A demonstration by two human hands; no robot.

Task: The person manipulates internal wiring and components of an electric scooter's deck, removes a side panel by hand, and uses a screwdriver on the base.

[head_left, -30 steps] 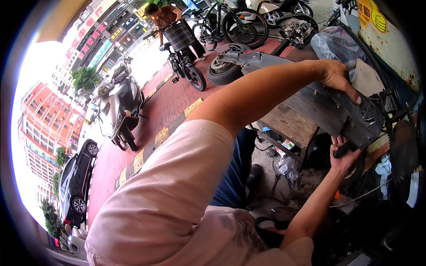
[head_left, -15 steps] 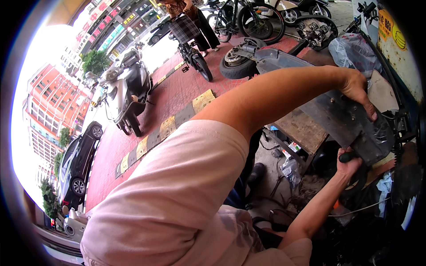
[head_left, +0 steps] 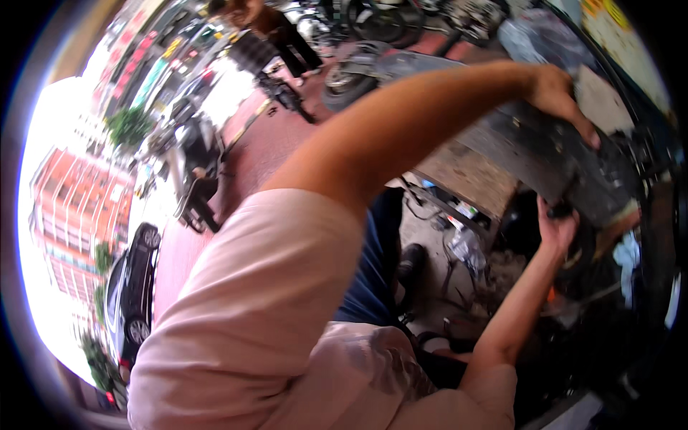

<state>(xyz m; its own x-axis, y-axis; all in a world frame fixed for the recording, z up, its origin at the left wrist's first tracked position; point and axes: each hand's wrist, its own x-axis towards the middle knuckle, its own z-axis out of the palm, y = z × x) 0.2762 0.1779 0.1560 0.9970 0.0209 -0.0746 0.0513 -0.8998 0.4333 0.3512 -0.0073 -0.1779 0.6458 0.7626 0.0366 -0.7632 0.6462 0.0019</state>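
Observation:
A long dark grey scooter panel (head_left: 516, 140), scuffed and with small holes, lies tilted across the right side. My left hand (head_left: 560, 97) reaches over its far edge and grips it, thumb resting on the upper face. Beneath its near edge, my right hand (head_left: 557, 233) is closed around a dark tool handle (head_left: 560, 211). The handle's working end is hidden by the panel, and motion blur softens the hand. Below the panel's middle sits a worn wooden board (head_left: 469, 177).
A clear plastic bag (head_left: 467, 249) and loose cables lie on the cluttered ground below. A wheel (head_left: 349, 87) stands beyond the panel, near a grey plastic bag (head_left: 537, 37). A parked scooter (head_left: 190, 154), a black car (head_left: 132, 287) and a person (head_left: 276, 32) by a bike are farther left.
The view has shifted, so the panel and both hands sit higher in the picture. My left hand still grips the panel; my right hand still holds the handle beneath it.

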